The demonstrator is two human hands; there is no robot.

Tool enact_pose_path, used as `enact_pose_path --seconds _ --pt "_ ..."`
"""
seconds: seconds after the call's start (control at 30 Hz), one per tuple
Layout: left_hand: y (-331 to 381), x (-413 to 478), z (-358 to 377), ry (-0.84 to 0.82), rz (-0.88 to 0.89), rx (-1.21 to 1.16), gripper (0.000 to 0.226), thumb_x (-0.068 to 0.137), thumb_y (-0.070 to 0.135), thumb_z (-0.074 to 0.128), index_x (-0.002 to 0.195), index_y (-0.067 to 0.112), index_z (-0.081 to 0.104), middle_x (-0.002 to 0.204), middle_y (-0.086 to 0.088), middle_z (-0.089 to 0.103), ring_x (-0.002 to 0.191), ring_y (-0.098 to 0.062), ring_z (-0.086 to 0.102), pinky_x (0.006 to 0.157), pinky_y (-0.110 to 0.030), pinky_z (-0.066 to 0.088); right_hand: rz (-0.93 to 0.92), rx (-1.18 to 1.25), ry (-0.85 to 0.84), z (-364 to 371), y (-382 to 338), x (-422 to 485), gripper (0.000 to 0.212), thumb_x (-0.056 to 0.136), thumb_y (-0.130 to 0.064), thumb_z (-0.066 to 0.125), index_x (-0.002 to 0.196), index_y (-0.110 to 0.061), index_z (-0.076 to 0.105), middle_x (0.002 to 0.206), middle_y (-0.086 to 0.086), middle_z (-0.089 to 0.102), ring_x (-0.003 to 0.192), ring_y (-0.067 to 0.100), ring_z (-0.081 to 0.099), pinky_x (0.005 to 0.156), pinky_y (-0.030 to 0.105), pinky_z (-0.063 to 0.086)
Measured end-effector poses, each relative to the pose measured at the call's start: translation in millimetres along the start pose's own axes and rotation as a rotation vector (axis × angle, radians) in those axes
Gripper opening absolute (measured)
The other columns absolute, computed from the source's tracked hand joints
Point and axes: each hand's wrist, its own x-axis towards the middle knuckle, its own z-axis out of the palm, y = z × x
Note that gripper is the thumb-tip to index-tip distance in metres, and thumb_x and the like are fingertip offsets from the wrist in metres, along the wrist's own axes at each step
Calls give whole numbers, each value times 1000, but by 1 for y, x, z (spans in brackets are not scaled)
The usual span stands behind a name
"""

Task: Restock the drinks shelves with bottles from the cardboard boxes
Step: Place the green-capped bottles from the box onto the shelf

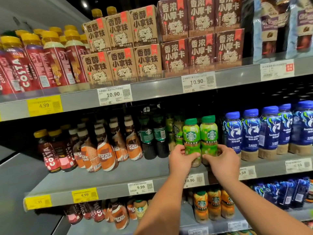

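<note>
Two green Starbucks bottles with green caps stand side by side near the front of the middle shelf (105, 180). My left hand (180, 160) grips the lower part of the left green bottle (191, 133). My right hand (223, 162) grips the lower part of the right green bottle (209, 131). More green bottles stand behind them in the dark. No cardboard box is in view.
Left of my hands stand dark Starbucks bottles (149, 138), Nescafe bottles (106, 155) and Costa bottles (50, 155). Blue Luckin bottles (250, 133) fill the right. The top shelf holds coffee cartons (122, 48); orange bottles (201, 206) stand on the shelf below.
</note>
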Motion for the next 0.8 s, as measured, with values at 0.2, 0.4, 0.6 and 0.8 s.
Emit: enact_pose_path --seconds 0.2,0.4,0.6,0.8 --pt "-1 -5 -1 -11 -28 9 67 74 27 82 131 6 55 125 -7 63 112 -17 61 93 -24 48 34 -19 21 0 1 -6 58 69 -22 84 119 -5 60 112 14 59 100 30 58 81 37 47" --pt "7 -23 -17 -42 -38 88 54 82 28 74 129 13 52 114 -1 62 99 -15 58 84 -24 45 24 51 38 -18 7 -9 34 75 -8 72 107 -3 60 100 14 61 84 22 49 71 28 35" --pt "26 -56 -51 -68 62 499 28 84 16 56 111 18 62 86 7 59 97 -22 59 87 -34 51 -219 -250 -209 -45 -19 -19 5 81 -14 57 78 -10 57 79 7 62 74 27 56 62 33 44" --pt "45 -98 -95 -94 43 1022 27 86 20 54 112 17 62 114 -7 63 108 -30 58 87 -38 49 -493 -730 -595 -58 -50 -51 12 81 -23 56 90 -16 56 98 8 61 97 28 63 76 34 51"
